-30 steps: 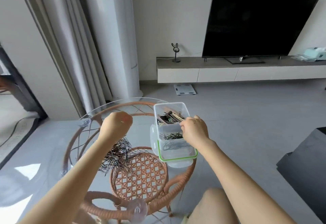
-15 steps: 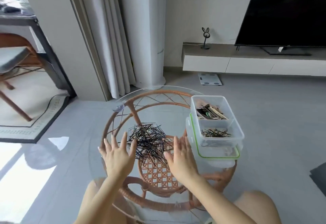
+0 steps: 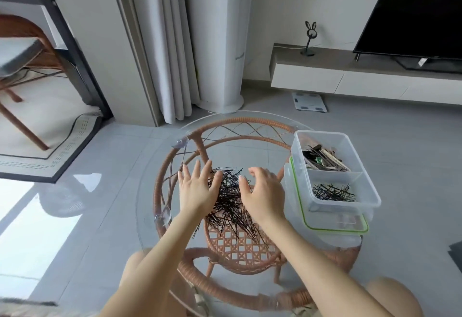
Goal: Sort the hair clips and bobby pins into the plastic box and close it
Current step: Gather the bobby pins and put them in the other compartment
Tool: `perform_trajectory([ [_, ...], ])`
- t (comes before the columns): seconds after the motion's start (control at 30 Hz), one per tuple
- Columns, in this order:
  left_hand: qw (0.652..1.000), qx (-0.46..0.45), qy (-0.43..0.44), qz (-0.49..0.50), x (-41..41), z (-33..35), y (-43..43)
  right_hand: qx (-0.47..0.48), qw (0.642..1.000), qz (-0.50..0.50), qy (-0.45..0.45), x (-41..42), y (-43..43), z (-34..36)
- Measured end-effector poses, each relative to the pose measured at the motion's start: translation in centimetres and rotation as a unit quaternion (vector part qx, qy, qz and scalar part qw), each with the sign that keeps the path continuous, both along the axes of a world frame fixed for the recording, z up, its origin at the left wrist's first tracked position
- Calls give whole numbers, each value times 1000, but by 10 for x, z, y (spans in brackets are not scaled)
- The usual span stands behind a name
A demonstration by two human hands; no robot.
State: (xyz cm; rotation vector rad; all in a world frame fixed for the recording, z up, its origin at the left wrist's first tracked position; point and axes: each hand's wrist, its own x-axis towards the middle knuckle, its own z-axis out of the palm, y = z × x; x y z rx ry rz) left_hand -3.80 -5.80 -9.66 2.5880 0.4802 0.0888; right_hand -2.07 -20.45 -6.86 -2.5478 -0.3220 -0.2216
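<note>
A pile of black bobby pins point(image 3: 228, 203) lies in the middle of the round glass tabletop point(image 3: 150, 191). My left hand point(image 3: 197, 189) rests at the pile's left edge with straight, spread fingers. My right hand point(image 3: 262, 193) sits at the pile's right edge, fingers loosely curved over the pins, holding nothing I can see. To the right stands the clear plastic box point(image 3: 367, 186). Its far compartment holds hair clips point(image 3: 322, 159) and its near one a few bobby pins point(image 3: 333, 193). The box stands on its green-rimmed lid point(image 3: 335, 228).
The glass top sits on a rattan frame point(image 3: 240, 121) with a woven lower shelf point(image 3: 240, 246). Behind are curtains point(image 3: 160, 41), a white column unit point(image 3: 220, 41), a low TV bench point(image 3: 362, 74) with a TV, and a floor scale point(image 3: 308, 101). My knees show at the bottom.
The camera tilted down and left. My right hand left the box and my left hand opened; both came down to the sides of the pin pile and have moved closer onto it.
</note>
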Motion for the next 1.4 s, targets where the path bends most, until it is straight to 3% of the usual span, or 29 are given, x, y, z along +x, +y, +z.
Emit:
perform_trajectory([
  [0.17, 997, -15, 29, -71, 5, 6, 1, -56, 971, 161, 167, 27, 21, 1],
  [0.3, 990, -42, 33, -127, -13, 16, 9, -87, 955, 216, 183, 13, 15, 1],
  [0.43, 979, -75, 64, -177, -33, 37, 15, -193, 930, 265, 167, -7, -1, 9],
  [0.57, 980, 87, 127, -124, -39, 50, 22, -277, 932, 198, 126, -6, -7, 12],
  [0.63, 974, 112, 164, -113, -37, 50, 21, -289, 931, 193, 109, -5, -4, 13],
  [0.93, 976, 31, 164, -140, -23, 51, 21, -149, 954, 208, 156, -7, 6, 25],
  [1.4, 988, 25, 121, -92, -21, 65, 33, -18, 973, 142, 178, 1, -6, 48],
])
